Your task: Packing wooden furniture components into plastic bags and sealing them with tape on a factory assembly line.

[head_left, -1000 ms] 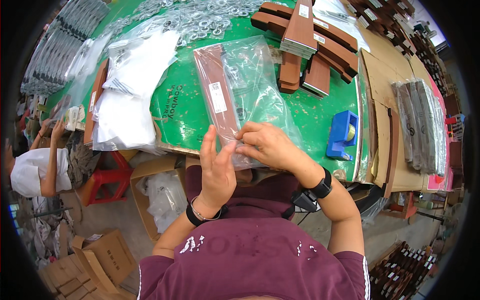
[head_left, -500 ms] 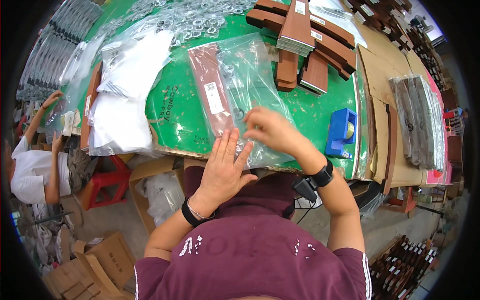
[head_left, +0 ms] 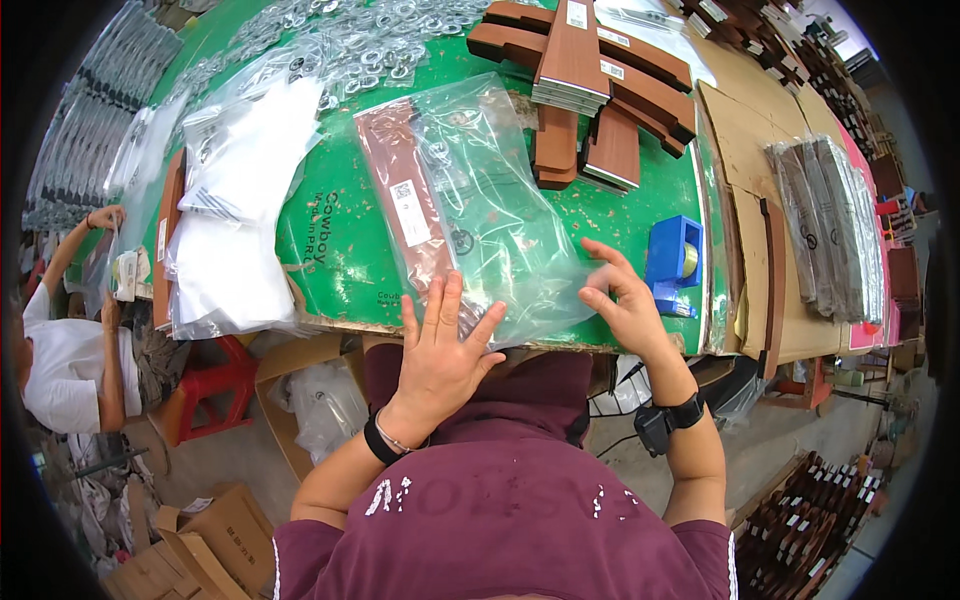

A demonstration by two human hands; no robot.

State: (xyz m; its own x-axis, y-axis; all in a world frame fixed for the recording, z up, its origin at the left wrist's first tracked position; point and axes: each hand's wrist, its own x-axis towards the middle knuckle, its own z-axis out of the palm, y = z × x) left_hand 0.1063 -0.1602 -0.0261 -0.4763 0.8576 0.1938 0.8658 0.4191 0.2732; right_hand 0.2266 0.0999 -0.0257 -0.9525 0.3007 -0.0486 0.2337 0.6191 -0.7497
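Observation:
A clear plastic bag (head_left: 500, 200) lies on the green tabletop, with a flat brown wood-look piece (head_left: 400, 170) inside along its left side. The brown piece bears a white label (head_left: 410, 213). My left hand (head_left: 443, 340) rests flat, fingers spread, on the bag's near end and the lower part of the brown piece. At the bag's near right corner, my right hand (head_left: 622, 298) pinches the plastic between thumb and fingers and draws it out to the right.
A blue tape dispenser (head_left: 673, 262) stands right of the bag. Brown wooden pieces (head_left: 575, 60) are stacked behind it. White plastic-wrapped sheets (head_left: 235, 240) lie at left, small clear packets (head_left: 370, 60) at the back. A co-worker (head_left: 75, 350) works at far left.
My right hand has moved right from the middle of the bag, pulling its near right corner outward. My left hand stays pressed on the bag.

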